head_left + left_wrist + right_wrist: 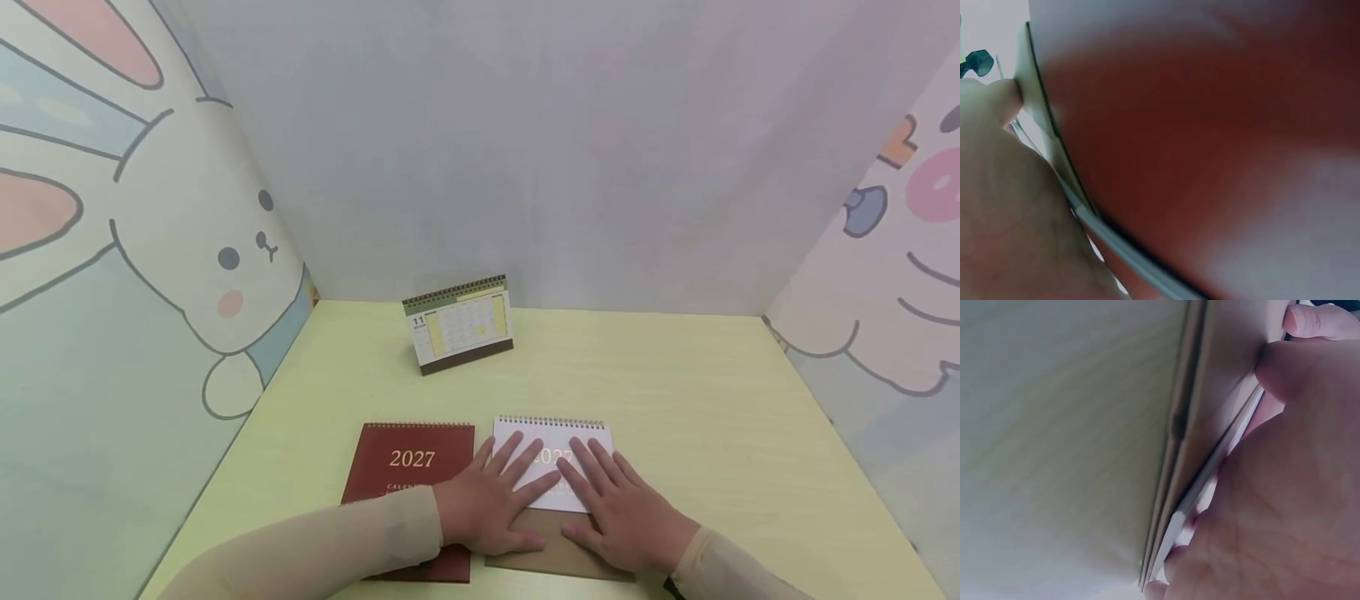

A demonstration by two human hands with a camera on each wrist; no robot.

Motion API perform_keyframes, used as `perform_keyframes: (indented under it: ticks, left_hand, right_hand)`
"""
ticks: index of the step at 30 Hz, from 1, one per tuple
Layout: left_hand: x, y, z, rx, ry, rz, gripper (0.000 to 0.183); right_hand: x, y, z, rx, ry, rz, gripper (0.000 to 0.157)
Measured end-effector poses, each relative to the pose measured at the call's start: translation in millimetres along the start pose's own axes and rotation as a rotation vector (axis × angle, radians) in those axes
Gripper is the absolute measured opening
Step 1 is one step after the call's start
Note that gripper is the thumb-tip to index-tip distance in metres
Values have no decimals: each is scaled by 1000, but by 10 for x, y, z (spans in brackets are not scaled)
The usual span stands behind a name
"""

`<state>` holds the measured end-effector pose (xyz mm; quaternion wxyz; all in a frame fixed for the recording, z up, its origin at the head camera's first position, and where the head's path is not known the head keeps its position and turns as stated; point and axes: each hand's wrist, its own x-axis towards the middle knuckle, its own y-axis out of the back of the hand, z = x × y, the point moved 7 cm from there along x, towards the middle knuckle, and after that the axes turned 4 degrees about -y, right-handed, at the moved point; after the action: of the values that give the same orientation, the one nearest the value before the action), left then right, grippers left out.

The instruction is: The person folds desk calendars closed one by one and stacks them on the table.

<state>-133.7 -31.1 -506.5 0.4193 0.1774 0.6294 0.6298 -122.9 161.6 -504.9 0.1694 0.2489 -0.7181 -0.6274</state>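
In the head view a white 2027 desk calendar [517,497] lies flat near the table's front, spiral binding at its far edge, its brown cardboard base [555,554] showing below the white pages. My left hand [491,504] rests on its left half with fingers spread. On the right half lies my right hand [630,512], fingers spread as well, both palms down. Part of the printed cover is hidden under the fingers. Just left, a dark red 2027 calendar [382,462] lies flat, partly covered by my left forearm. The right wrist view shows the cardboard base [1222,381] edge-on beside my palm.
Farther back, a standing desk calendar [465,327] opened to a month page marked 11 faces me at a slight angle. The pale yellow table [660,375] is bounded by a plain back wall and side panels with cartoon animals, including a rabbit [195,242].
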Motion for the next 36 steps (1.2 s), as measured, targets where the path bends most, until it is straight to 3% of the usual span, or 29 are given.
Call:
perform_keyframes:
  ticks: [8, 18, 36]
  left_hand:
    - [13, 6, -2, -46, -2, -38, 91]
    - [17, 37, 4, 18, 1, -29, 92]
    - [19, 19, 12, 20, 6, -31, 92]
  right_hand:
    - [-8, -17, 2, -9, 14, 5, 90]
    - [2, 1, -7, -22, 32, 13, 89]
    - [-14, 6, -37, -53, 46, 47, 89]
